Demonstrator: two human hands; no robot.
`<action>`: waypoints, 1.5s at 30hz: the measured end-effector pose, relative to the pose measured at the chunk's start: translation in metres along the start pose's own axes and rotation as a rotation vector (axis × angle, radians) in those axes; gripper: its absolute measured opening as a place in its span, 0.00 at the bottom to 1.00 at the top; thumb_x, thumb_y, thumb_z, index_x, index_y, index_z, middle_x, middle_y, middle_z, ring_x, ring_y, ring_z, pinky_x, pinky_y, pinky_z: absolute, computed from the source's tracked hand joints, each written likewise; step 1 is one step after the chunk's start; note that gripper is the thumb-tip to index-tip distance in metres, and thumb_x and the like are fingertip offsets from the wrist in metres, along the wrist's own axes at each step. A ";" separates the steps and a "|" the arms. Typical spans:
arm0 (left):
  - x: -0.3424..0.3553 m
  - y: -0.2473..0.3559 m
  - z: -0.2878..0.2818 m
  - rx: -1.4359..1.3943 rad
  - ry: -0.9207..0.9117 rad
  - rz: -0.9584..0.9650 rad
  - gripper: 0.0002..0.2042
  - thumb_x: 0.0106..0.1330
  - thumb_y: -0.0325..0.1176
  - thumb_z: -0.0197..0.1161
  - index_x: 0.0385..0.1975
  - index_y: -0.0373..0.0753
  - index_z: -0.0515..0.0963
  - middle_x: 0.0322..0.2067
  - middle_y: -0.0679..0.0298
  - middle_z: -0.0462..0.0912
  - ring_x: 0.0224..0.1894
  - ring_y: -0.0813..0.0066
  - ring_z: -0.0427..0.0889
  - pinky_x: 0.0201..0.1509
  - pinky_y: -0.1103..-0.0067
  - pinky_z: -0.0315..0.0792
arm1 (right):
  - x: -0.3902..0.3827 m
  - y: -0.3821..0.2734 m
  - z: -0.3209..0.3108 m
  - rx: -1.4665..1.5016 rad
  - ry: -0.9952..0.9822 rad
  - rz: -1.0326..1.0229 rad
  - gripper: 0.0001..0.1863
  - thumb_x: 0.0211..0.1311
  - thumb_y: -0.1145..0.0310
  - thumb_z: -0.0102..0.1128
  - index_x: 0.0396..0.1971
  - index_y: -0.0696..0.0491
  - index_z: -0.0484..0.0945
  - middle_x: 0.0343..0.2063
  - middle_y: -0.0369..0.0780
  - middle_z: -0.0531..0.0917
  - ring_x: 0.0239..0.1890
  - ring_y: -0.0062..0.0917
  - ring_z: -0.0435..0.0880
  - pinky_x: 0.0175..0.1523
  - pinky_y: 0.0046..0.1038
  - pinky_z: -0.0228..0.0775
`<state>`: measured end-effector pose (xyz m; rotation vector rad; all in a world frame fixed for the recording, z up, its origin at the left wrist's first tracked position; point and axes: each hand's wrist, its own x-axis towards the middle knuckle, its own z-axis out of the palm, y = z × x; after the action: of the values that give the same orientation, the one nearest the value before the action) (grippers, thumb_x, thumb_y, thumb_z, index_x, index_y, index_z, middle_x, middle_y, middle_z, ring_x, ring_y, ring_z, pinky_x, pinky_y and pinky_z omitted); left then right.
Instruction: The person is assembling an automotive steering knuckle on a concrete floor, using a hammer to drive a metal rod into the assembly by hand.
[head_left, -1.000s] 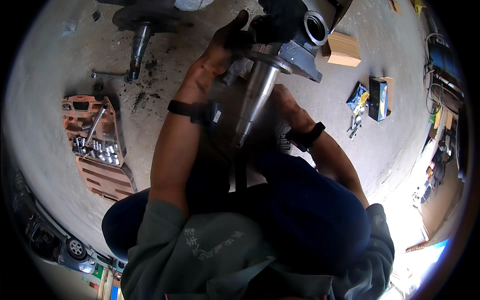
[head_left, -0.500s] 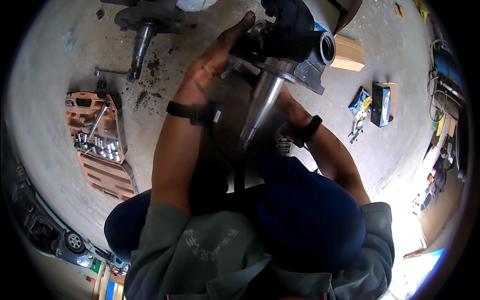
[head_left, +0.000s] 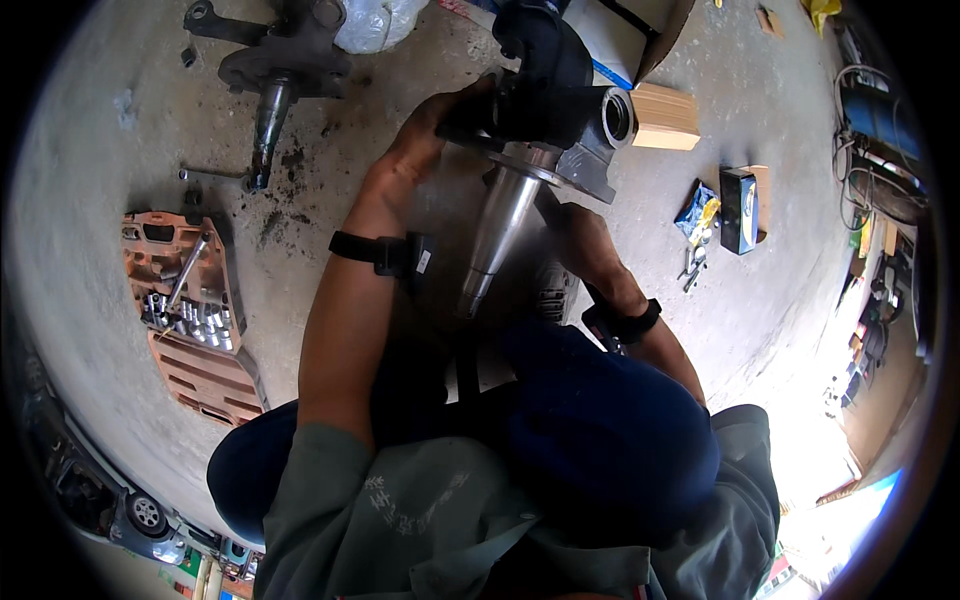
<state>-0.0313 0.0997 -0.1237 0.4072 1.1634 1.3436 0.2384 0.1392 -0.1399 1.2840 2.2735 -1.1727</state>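
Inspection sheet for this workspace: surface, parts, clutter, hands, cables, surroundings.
Surface: grey concrete floor, dark crumbly debris.
Job's things: black metal casting with tapered silver metal shaft.
Clutter: open orange plastic socket case; blue-yellow plastic packet; black rectangular box; dirty dark metal casting, upper left.
Hands: left bare hand holds the casting; right bare hand beside the shaft, grasp unclear.
Cables: thin looped lines, right edge; cable or hose unclear.
Surroundings: silver-blue car, lower left.
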 end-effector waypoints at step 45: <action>0.008 -0.024 -0.007 0.834 0.491 0.413 0.18 0.66 0.41 0.60 0.22 0.30 0.78 0.18 0.55 0.77 0.23 0.72 0.76 0.31 0.72 0.68 | -0.056 -0.033 -0.071 0.787 0.348 -0.116 0.17 0.58 0.70 0.71 0.43 0.63 0.79 0.33 0.43 0.87 0.36 0.25 0.86 0.43 0.27 0.79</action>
<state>-0.0263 0.0983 -0.1491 0.9900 2.1416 1.2818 0.2533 0.1510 -0.0459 1.7360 2.1944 -2.1705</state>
